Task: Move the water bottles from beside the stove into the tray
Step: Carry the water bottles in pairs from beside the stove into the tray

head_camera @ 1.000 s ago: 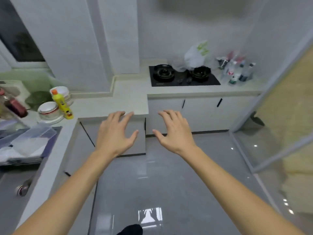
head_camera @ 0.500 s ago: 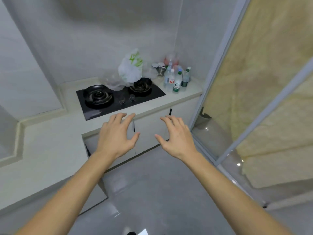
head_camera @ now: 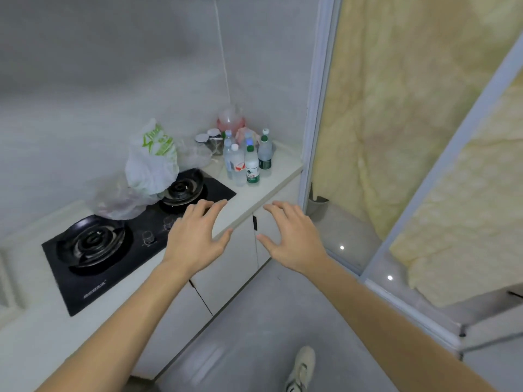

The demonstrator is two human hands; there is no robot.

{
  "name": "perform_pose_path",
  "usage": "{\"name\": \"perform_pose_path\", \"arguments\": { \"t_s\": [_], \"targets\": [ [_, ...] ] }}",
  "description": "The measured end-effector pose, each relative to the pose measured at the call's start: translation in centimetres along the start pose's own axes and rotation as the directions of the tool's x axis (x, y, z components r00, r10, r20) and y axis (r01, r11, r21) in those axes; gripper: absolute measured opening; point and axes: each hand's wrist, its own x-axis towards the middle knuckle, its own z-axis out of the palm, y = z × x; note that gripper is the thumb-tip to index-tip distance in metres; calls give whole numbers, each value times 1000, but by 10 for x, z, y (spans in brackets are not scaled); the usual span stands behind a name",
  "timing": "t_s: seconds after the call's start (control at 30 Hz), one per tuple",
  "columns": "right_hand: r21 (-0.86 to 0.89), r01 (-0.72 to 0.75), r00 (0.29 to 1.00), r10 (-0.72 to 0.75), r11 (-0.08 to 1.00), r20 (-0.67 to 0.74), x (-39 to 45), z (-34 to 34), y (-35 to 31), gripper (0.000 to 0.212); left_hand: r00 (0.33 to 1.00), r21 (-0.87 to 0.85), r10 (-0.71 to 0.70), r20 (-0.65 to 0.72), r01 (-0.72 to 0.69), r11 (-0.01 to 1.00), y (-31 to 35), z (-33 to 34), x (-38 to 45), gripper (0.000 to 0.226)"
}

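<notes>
At the bottom of the frame I see my shoe [head_camera: 301, 369] on the grey floor. Mid-frame, my left hand [head_camera: 195, 239] and right hand [head_camera: 291, 236] are stretched out, fingers spread and holding nothing, the left over the counter [head_camera: 254, 190] edge by the stove [head_camera: 119, 241]. Beyond, a white plastic bag [head_camera: 151, 162] sits against the far burner. The water bottles [head_camera: 247, 162] stand clustered upright in the counter's far right corner; behind them are what look like jars [head_camera: 210, 140], too blurred to be sure.

Single head-worn view, wide-angle, looking forward and down over the worktop [head_camera: 260, 188] corner, stove [head_camera: 113, 244] at left, floor [head_camera: 268, 321] below; close range.
</notes>
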Motion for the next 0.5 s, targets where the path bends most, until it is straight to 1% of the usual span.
{"name": "perform_pose_path", "arguments": {
  "t_s": [0.17,0.27,0.5],
  "targets": [
    [-10,-10,996,11,1000,85,89,6,76,66,997,-65,-72,21,73,995,12,40,101,63],
    [-2,-13,991,13,1000,134,140,5,115,65,991,-141,-128,41,132,981,21,63,156,62],
    [29,-72,962,62,997,265,234,23,185,64,954,-282,-264,144,295,913,25,143,240,63]
  ]
}}
